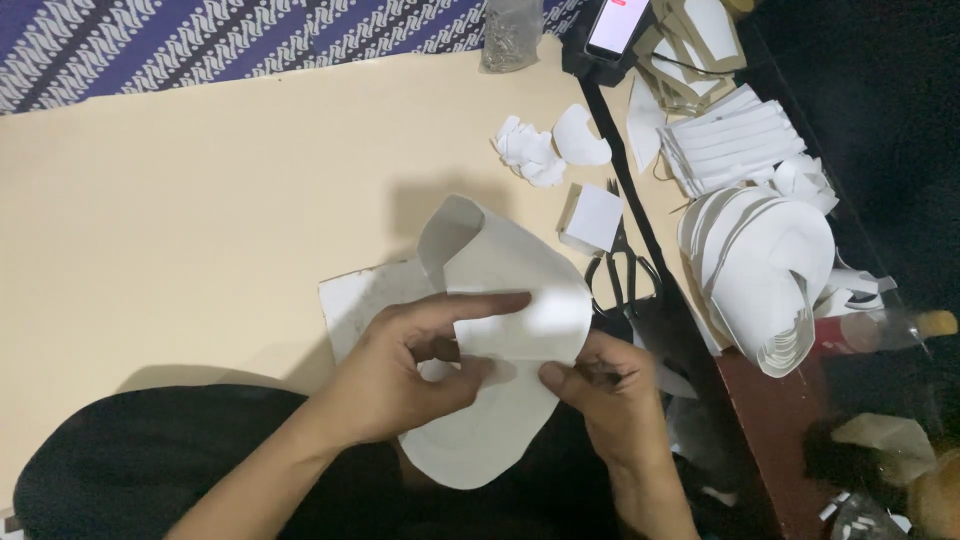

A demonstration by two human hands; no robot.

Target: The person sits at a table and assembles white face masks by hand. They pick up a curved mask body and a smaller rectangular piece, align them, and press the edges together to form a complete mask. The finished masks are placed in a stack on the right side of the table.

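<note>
My left hand (405,368) and my right hand (600,385) both hold a curved white paper piece (505,270) above the cream table (200,220). The sheet is bent into a loop, its top edge curling up and back. My left index finger lies across its front and my thumb pinches it from below. The fingers of my right hand grip its lower right edge. A rounded white card piece (480,445) lies under my hands, with another flat white sheet (365,300) behind it.
Black scissors (620,275) lie right of the paper, next to a small white box (592,218). White scraps (545,148), a fanned stack of curved white pieces (765,265), folded white strips (730,140), a phone (615,25) and a plastic bag (510,35) sit further back.
</note>
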